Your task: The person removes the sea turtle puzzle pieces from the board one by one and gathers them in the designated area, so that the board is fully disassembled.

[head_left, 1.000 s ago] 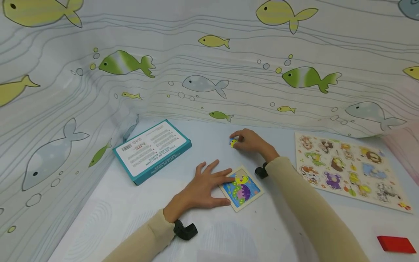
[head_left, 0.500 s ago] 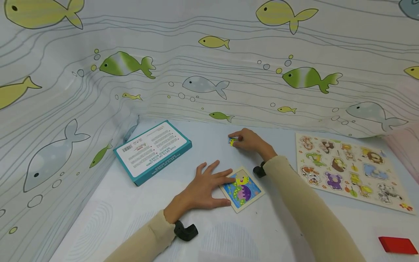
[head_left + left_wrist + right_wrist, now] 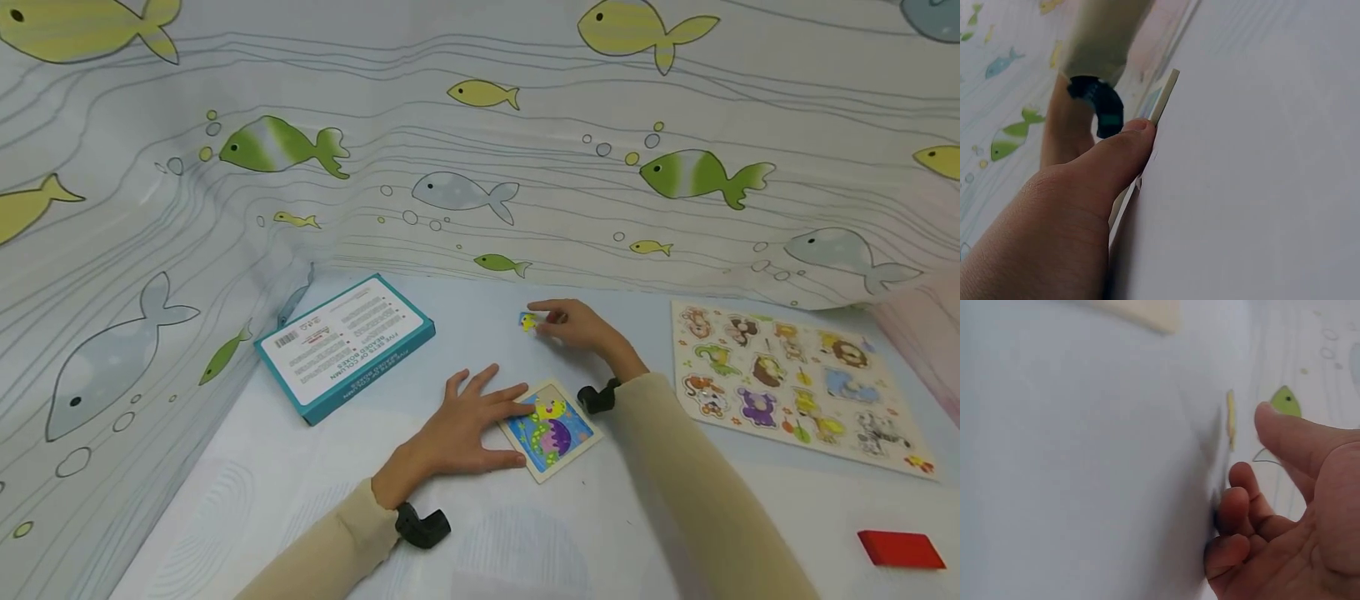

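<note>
A small square jigsaw puzzle in a pale wooden frame shows a yellow, green and purple animal on blue; bare wood shows at its far corner. My left hand rests with spread fingers on its left side, the index finger over the picture and the thumb at the frame's edge. Farther back, a small blue and yellow puzzle piece lies on the table. Beside it is my right hand, its thumb and index finger apart. In the right wrist view, a gap separates the thumb from the piece.
A teal and white box lies at the back left. On the right is a wooden animal puzzle board, with a red block nearer the front. A fish-patterned sheet rises behind the table.
My right hand has let go of the puzzle piece and drawn slightly to the right, leaving the piece on the table. My left hand has stayed on the framed puzzle.
</note>
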{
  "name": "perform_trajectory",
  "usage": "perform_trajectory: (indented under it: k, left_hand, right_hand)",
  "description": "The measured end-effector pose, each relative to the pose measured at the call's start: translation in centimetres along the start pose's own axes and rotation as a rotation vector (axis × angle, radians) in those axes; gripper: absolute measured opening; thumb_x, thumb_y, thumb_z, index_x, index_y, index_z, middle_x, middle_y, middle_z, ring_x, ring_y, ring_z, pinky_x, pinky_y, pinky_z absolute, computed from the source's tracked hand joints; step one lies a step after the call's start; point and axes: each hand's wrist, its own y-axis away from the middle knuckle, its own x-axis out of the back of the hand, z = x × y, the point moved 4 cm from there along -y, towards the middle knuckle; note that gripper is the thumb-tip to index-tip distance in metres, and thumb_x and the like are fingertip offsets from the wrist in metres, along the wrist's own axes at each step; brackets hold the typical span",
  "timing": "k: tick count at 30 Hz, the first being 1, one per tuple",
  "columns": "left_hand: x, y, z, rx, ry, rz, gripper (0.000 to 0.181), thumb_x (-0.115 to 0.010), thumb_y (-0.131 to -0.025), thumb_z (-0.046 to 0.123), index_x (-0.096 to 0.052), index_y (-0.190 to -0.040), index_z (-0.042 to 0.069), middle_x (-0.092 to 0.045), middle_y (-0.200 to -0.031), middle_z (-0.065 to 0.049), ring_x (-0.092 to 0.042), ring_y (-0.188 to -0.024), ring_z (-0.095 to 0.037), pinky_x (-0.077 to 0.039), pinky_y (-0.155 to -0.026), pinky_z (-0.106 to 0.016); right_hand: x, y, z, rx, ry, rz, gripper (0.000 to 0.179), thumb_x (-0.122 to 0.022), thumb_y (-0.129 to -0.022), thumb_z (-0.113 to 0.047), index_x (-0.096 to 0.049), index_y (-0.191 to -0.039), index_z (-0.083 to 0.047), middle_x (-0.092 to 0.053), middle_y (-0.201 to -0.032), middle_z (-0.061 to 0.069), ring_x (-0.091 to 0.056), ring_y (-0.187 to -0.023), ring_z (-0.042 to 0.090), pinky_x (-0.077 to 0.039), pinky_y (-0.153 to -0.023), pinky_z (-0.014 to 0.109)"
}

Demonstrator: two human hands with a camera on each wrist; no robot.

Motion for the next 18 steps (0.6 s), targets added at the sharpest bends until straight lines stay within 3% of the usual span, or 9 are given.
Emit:
perform_trajectory:
  k: [11, 18]
  left_hand:
    - [0.0, -0.1, -0.1, 0.004, 0.006, 0.013, 0.068, -0.058, -0.087, 0.074, -0.051, -0.147, 0.044, -0.038, -0.163, 0.015, -0.017, -0.159, -0.033, -0.009, -0.12, -0.066]
    - [0.2, -0.2, 0.0, 0.016, 0.019, 0.02, 0.066, -0.062, -0.087, 0.07, -0.054, -0.146, 0.041, -0.041, -0.161, 0.013, -0.019, -0.158, -0.033, -0.01, -0.12, -0.066]
  right_hand:
    - [-0.3, 5.7, 1.4, 0.069, -0.055, -0.005, 0.038, -0.072, -0.094, -0.023, -0.069, -0.13, -0.01, -0.065, -0.105, 0.009, -0.055, -0.088, 0.02, -0.046, -0.076, 0.029]
    - [-0.4, 8.6, 2.3, 0.088, -0.07, -0.024, 0.033, -0.077, -0.089, -0.022, -0.072, -0.12, -0.011, -0.063, -0.097, 0.004, -0.051, -0.081, 0.019, -0.043, -0.071, 0.027]
